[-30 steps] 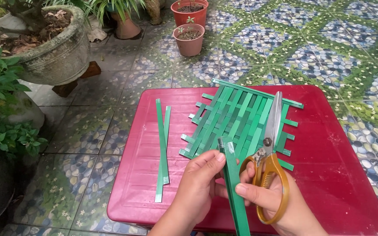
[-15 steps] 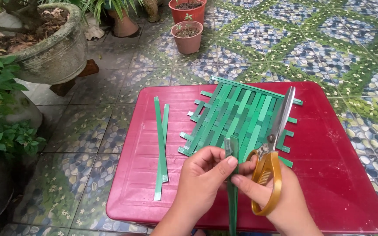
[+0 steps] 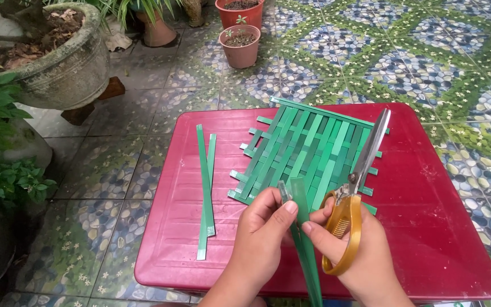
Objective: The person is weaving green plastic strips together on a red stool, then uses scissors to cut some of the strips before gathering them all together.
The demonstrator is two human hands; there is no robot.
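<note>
Pinched between left hand (image 3: 262, 239) and right hand (image 3: 359, 256) at lower centre: a long narrow green leaf strip (image 3: 302, 227), long axis near vertical, upper end pointing toward the top of the frame, lower end running off the bottom edge. Also closed in the right hand: yellow-handled steel scissors (image 3: 353, 187), blades shut, tips aimed up and slightly right. Just above, lying flat: a woven mat of green strips (image 3: 308, 150). Left of that, two loose green strips (image 3: 206, 187). Beneath all, a red plastic table (image 3: 427, 216) on patterned tile floor (image 3: 325, 51); clay pots (image 3: 240, 34) at top.
</note>
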